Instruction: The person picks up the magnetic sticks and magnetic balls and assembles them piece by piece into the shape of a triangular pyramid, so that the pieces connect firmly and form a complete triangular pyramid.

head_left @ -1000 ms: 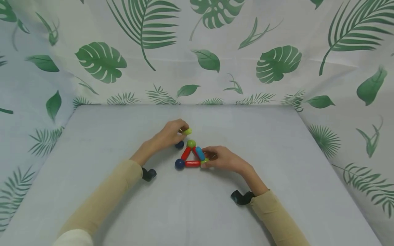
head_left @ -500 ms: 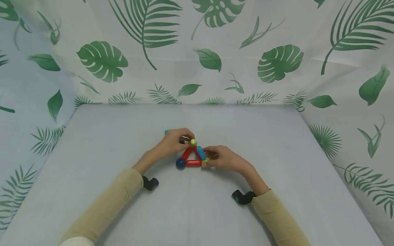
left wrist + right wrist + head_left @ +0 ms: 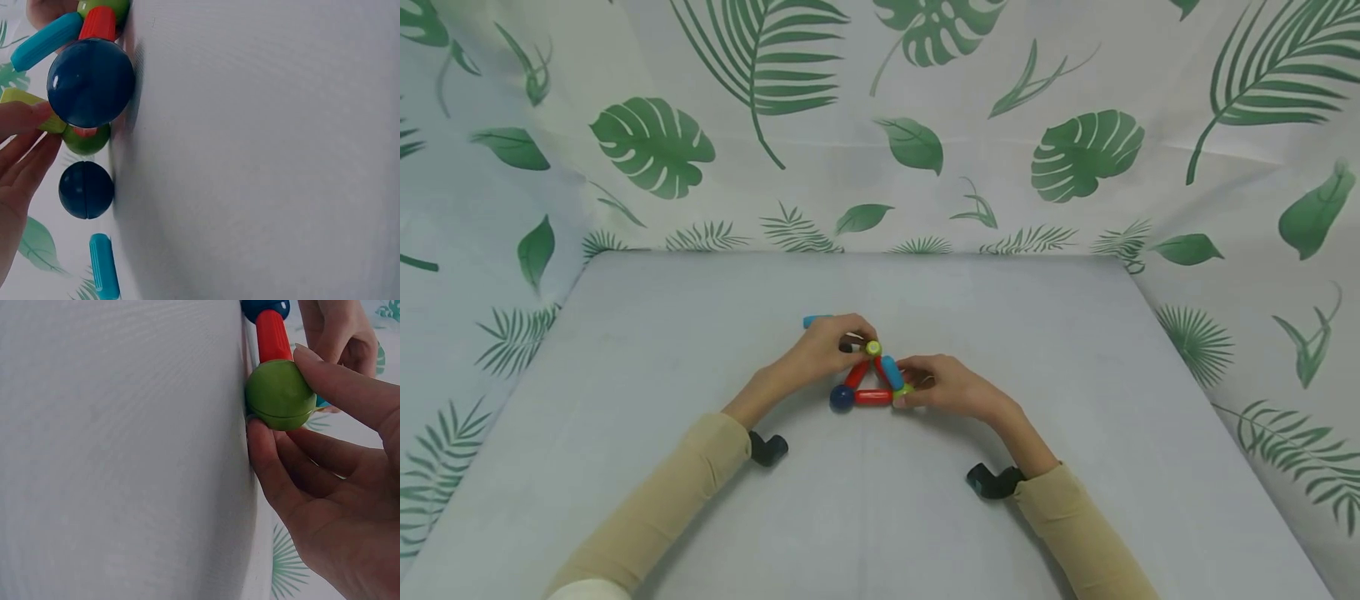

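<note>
On the table lies a triangle of red magnetic rods (image 3: 874, 398) with balls at its corners. Its near-left corner is a dark blue ball (image 3: 842, 397). My left hand (image 3: 827, 346) pinches a yellow-green magnetic rod (image 3: 22, 99), one end at the far green ball (image 3: 86, 144). With thumb and fingers, my right hand (image 3: 953, 388) holds the right-corner green ball (image 3: 280, 394). A light blue rod (image 3: 892, 372) rises from that ball, tilted up over the triangle's right side. The left fingers partly cover the far corner in the head view.
A loose dark blue ball (image 3: 86, 190) sits beyond the triangle, mostly behind the left hand in the head view. Farther back lies another light blue rod (image 3: 815, 321). Dark wrist cameras hang below both wrists. A leaf-print cloth (image 3: 955, 192) stands along the table's back edge.
My left hand has brought the yellow-green rod down and toward me, from above the far side to the far green ball. The right hand stays on its ball.
</note>
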Demonstrator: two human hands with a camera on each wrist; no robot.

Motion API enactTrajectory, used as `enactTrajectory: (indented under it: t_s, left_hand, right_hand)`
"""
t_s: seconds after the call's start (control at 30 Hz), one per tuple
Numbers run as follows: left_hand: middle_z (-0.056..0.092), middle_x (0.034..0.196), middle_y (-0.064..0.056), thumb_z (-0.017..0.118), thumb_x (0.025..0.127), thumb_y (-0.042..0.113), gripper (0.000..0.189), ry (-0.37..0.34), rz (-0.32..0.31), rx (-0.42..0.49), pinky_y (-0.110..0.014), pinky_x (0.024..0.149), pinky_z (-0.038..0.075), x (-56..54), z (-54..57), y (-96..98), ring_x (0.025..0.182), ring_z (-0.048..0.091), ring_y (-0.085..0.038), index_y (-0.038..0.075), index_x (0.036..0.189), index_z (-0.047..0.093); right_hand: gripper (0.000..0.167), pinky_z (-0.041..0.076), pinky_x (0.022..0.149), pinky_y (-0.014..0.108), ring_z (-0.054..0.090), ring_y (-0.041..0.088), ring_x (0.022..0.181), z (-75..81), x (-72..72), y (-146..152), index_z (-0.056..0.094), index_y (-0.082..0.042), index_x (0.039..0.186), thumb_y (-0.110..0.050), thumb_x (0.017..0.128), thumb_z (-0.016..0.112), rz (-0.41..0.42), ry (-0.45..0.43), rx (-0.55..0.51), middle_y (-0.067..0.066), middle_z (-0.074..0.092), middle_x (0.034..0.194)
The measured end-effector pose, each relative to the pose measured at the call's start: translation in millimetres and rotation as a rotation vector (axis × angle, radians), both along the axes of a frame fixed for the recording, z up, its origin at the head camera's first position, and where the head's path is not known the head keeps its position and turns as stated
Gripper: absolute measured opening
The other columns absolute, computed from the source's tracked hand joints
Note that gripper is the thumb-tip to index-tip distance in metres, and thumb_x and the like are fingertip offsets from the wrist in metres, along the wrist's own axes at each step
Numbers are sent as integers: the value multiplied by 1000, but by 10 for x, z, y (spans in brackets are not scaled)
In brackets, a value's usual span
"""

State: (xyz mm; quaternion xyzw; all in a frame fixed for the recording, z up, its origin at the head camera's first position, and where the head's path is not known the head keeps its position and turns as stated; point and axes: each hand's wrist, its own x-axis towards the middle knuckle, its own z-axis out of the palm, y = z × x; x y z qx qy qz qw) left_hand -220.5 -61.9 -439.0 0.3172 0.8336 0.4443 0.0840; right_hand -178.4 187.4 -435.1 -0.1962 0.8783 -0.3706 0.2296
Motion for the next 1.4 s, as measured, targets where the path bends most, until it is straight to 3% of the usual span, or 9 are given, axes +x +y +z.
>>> enactTrajectory:
  t_s: [0.27,0.57,0.77,0.83,0.97,1.13,1.4]
  left_hand:
    - [71,116,-12,71,91,-7,28,59,0,-44,-36,98,59,22,33,-37,112,71,-28,1,117,68]
    - [71,119,-14,65,92,-12,30,207,80,-92,-44,103,55,-48,79,-225,116,67,-32,0,119,70]
    - [63,135,-19,57,95,-11,39,216,133,-269,-46,115,45,-158,93,-331,133,56,-35,-2,133,63]
    - [61,138,-22,56,95,-10,42,257,129,-330,-48,116,44,-186,72,-368,133,54,-38,-4,137,60]
    - [59,139,-25,58,94,-10,47,271,135,-425,-48,116,44,-228,34,-420,132,54,-39,-7,141,55]
    - [63,133,-25,62,94,-6,42,282,132,-515,-46,113,47,-293,-10,-433,125,59,-39,-8,136,59]
    - [67,116,-20,65,95,-4,25,330,104,-538,-44,101,53,-346,-43,-409,108,60,-36,-7,119,70]
  right_hand:
    - [58,56,93,38,64,20,107,10,17,-5,61,-2,139,-28,91,79,-4,0,-11,6,71,118]
    - [59,56,97,40,63,21,109,14,15,-20,60,-3,141,-28,91,79,-18,-14,14,7,70,121]
    - [59,56,97,39,63,21,109,4,9,-23,60,-3,141,-27,91,80,-18,-16,14,7,69,120]
    - [59,56,97,39,63,21,109,-2,7,-24,60,-3,141,-27,91,80,-13,-11,13,7,69,120]
    - [59,56,98,40,64,21,109,1,8,-30,60,-2,140,-27,91,79,-3,0,14,8,70,121]
    - [58,56,97,39,64,21,108,18,16,-36,60,-2,140,-27,91,79,0,1,21,8,69,120]
    - [60,56,96,39,63,21,109,19,23,-17,59,-2,141,-27,91,80,-15,-10,29,6,70,121]
